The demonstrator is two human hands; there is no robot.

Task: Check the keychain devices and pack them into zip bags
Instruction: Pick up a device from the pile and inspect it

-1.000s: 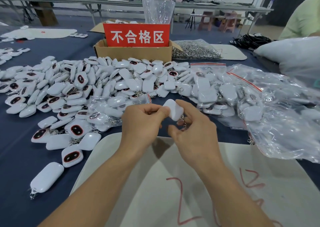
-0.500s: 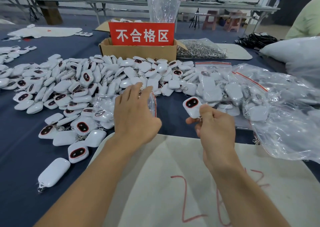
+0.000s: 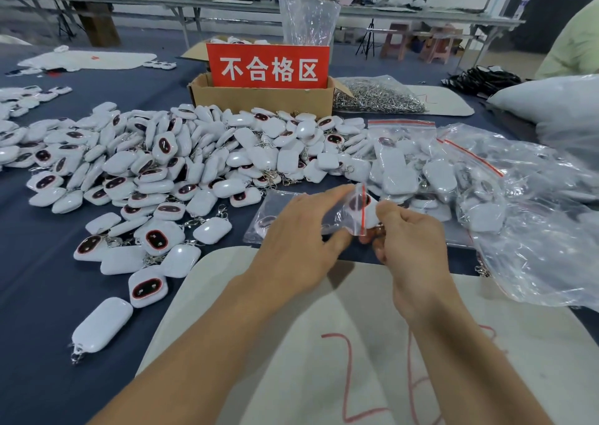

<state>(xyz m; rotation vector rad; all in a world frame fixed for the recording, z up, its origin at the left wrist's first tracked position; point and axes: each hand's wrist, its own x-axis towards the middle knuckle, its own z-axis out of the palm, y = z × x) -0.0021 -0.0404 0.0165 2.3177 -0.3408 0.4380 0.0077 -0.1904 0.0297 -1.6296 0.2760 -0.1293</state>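
1. Pinching the red-striped mouth of a small zip bag [image 3: 282, 205], the left hand [image 3: 301, 246] has its fingers laid along the top edge and its thumb underneath. The bag's far end rests on the table, just in front of the loose pile.
2. Just right of it, the right hand [image 3: 413, 233] is curled round one keychain device [image 3: 372, 211], which sits at the bag's opening, against the film.
3. Insertion looks like the step in hand. It should go best with the mouth spread wide and the device fed body first, the clasp trailing so it cannot snag. Then press the strip shut along its whole length.
4. The table [image 3: 32, 279] is covered in dark blue cloth. It carries the pile of white devices [image 3: 162, 165] on the left, a white mat [image 3: 324, 343] with red numerals under the forearms, and filled bags [image 3: 534, 217] heaped on the right.
5. Behind these stand a cardboard box [image 3: 259, 99] with a red sign [image 3: 269, 65] and a clear bag of metal clasps [image 3: 376, 99]. Folding tables line the back wall, and a pale green sleeve [image 3: 570, 45] shows at the far right.
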